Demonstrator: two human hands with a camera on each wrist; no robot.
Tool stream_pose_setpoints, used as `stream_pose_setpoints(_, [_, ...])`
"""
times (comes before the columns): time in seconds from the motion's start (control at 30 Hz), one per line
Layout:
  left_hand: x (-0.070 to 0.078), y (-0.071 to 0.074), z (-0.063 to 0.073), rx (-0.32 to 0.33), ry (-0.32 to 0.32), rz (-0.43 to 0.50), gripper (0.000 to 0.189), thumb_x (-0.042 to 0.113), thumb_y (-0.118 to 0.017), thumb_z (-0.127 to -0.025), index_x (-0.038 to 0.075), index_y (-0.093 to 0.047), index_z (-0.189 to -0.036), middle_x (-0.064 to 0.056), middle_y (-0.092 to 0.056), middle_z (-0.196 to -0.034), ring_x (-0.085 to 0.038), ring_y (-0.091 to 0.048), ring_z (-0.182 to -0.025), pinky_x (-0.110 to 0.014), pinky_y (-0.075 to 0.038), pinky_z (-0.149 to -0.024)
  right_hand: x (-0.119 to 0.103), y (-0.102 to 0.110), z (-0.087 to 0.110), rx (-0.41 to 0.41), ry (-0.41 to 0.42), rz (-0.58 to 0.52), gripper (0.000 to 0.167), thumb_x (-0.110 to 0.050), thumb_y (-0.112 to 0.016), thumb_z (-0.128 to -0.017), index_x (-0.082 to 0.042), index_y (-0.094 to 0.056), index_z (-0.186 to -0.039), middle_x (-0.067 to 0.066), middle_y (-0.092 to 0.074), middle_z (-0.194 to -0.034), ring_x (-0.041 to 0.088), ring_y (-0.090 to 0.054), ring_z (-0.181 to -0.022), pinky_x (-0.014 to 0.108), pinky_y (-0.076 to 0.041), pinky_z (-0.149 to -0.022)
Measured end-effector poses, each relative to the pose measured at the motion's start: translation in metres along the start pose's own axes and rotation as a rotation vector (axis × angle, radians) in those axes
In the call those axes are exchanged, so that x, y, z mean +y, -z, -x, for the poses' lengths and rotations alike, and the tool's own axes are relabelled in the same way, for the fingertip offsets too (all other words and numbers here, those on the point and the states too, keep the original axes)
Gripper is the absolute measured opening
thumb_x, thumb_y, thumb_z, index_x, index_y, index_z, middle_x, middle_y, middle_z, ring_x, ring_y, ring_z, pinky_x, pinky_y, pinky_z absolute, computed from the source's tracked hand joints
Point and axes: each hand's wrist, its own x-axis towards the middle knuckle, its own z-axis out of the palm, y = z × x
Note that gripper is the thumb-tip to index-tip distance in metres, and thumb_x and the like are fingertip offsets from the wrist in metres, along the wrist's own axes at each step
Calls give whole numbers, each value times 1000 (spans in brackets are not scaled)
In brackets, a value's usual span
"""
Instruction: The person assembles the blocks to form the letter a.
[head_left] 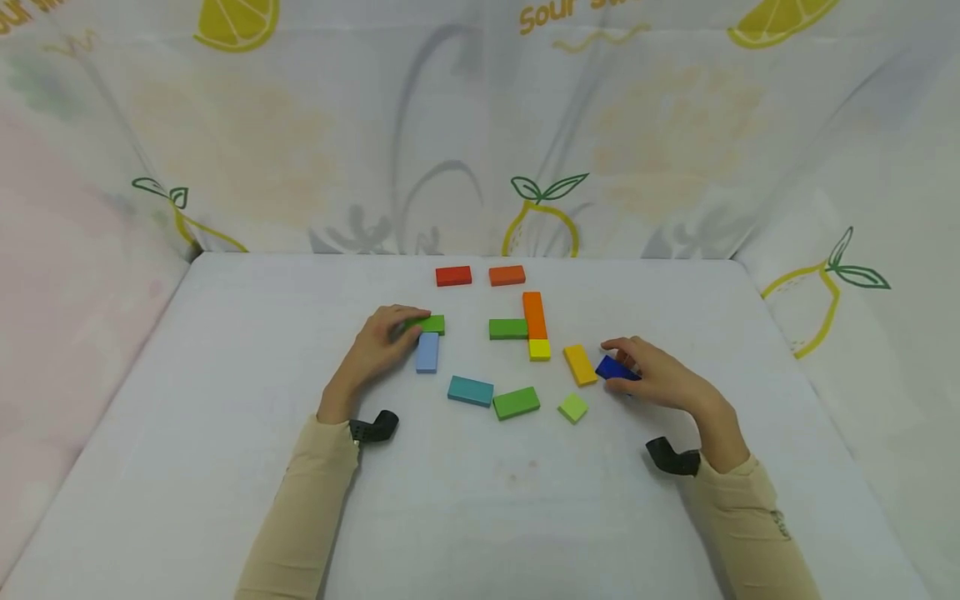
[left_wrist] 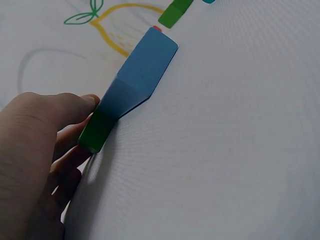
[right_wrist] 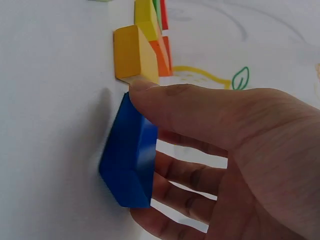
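Left hand (head_left: 377,340) pinches a green rectangular block (head_left: 437,326) touching a light-blue rectangular block (head_left: 427,354); right hand (head_left: 662,375) grips a dark-blue rectangular block (head_left: 616,368) just beside an amber rectangular block (head_left: 580,365).

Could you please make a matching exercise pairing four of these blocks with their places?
1. Dark blue block
2. Light blue block
3. Yellow block
4. Red block

A. by the far table edge
B. in the right hand
C. against an orange block
D. against the green block the left hand holds

Pairs: 1-B, 2-D, 3-C, 4-A
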Motion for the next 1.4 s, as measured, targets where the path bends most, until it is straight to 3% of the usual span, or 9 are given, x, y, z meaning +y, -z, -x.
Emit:
stream_pose_setpoints(0.37, [-5,3,-2,16,-34,-3,28,15,-62,-91,9,-65,-119,-10,-65,-119,-27,-52,-113,-45,-37,-100,0,-5,-5,47,-4,49,40,-23,-68,-87,-4,-54,-119,11,-58,-102,23,-55,-92,40,-47,-81])
stream_pose_setpoints(0.87, [-4,3,0,17,-34,-18,28,14,-61,-92,9,-64,-119,-10,-64,-119,-27,-51,-115,-46,-36,-101,1,-10,-11,159,23,36,38,-17,-69,-85,-2,-58,-119,9,-61,-100,20,-57,-88,34,-49,-76])
stream_pose_setpoints(1.4, [-1,-1,1,22,-58,-10,28,10,-61,-91,7,-64,-118,-12,-64,-119,-30,-51,-115,-48,-36,-100,-8,-9,-28,218,69,38,39,-15,-68,-86,-1,-58,-120,12,-61,-102,23,-57,-90,37,-51,-78])
